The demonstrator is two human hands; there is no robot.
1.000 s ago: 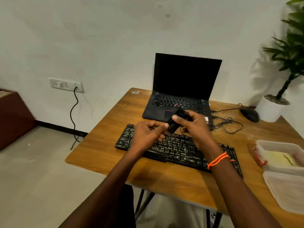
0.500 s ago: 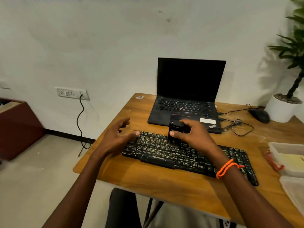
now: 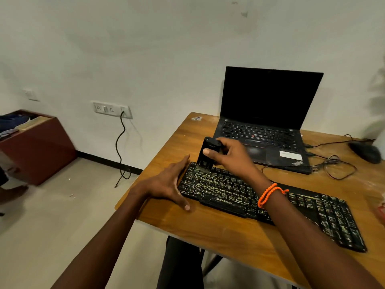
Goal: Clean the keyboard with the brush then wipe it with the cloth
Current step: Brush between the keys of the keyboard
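A person's right hand [image 3: 230, 156] grips a small black brush [image 3: 208, 153] upright, thumb across its front and fingers curled behind it, with the bristles touching the far left corner of a black keyboard [image 3: 270, 205] whose keys carry pale streaks. The keyboard lies slantwise across the wooden worktop [image 3: 218, 228], its left end nearer the wall and its right end running toward the worktop's near edge. The left hand [image 3: 166, 184] lies with straight fingers pressed against the keyboard's left end, the thumb along its near corner, holding nothing. An orange beaded bracelet [image 3: 268, 193] circles the right wrist, above the keyboard's middle. Behind the keyboard stands an open black ThinkPad laptop [image 3: 268, 113], its screen dark. To the right of the laptop, beyond the keyboard's far edge, a black mouse [image 3: 364, 152] sits with a tangle of thin cables [image 3: 335, 165] between it and the laptop. To the left of the keyboard, past the worktop's edge, a wall socket strip [image 3: 112, 110] holds a black cord [image 3: 120, 147] that hangs to the floor, and farther left stands a reddish-brown box [image 3: 39, 147]. No cloth can be made out in this view.
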